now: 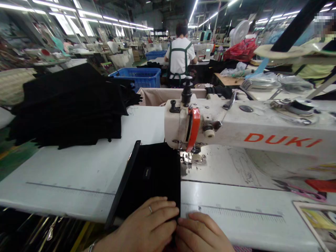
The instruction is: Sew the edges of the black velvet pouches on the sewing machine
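Observation:
A black fabric piece (154, 161) with a small woven label (147, 173) lies flat on the sewing table, its far right corner beside the presser foot (193, 158). Along its left side runs a stiff dark strip (123, 180) with a small metallic glint. My left hand (149, 224), with a ring on one finger, rests over the near part of the fabric, fingers close together and curled at its edge. Against the near right edge, my right hand (201, 232) closes its bent fingers on the fabric. Both thumbs are hidden.
The white sewing machine (225, 119) spans the right side. A tall pile of black fabric pieces (68, 108) stands on the left of the table. Pink-handled scissors (307, 192) lie at right. Beyond are a blue crate (139, 75) and a seated person (180, 56).

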`<state>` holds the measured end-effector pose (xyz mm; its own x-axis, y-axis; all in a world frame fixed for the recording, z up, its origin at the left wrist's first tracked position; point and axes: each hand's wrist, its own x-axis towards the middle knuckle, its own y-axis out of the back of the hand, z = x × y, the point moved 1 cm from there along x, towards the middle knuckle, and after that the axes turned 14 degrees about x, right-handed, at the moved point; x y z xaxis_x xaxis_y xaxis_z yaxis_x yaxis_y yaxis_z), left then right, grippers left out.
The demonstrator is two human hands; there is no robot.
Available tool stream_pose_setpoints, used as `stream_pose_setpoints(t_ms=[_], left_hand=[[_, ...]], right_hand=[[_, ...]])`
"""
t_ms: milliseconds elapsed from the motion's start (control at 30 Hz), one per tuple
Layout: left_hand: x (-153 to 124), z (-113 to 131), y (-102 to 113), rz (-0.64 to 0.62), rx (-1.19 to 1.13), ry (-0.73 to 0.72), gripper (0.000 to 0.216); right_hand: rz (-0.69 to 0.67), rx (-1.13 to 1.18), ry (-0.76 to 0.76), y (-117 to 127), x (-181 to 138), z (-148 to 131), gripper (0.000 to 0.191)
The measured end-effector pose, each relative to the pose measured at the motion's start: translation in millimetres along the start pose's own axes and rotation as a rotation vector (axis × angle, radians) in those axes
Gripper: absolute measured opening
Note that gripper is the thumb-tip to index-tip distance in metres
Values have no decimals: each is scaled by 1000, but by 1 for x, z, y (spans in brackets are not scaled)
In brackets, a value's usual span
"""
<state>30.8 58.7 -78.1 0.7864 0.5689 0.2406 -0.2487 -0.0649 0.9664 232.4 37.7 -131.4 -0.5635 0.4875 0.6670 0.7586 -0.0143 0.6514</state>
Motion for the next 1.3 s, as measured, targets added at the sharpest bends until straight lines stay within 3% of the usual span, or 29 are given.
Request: stream_pose_setpoints(t_ms=[267,500,700,800,1067,1300], left_hand=[[1,-10,-9,51,-102,1,21],[7,-32,-18,9,-170,-28,25],[20,-51,-24,-63,-80,-51,26],[28,-61,-24,-96,-33,-58,28],[46,-89,-33,-3,35,-114,28],[67,-109,-36,60,73,-89,21]], right_hand=[[-16,-48,5,17,27,13,26],[79,57,-103,5,22,26,31],[-127,114,-159,22,33,36,27],[-123,134,-196,26,40,42,27],[-186,90,-288,24,51,61,27],[-210,13,-268,22,59,79,30]])
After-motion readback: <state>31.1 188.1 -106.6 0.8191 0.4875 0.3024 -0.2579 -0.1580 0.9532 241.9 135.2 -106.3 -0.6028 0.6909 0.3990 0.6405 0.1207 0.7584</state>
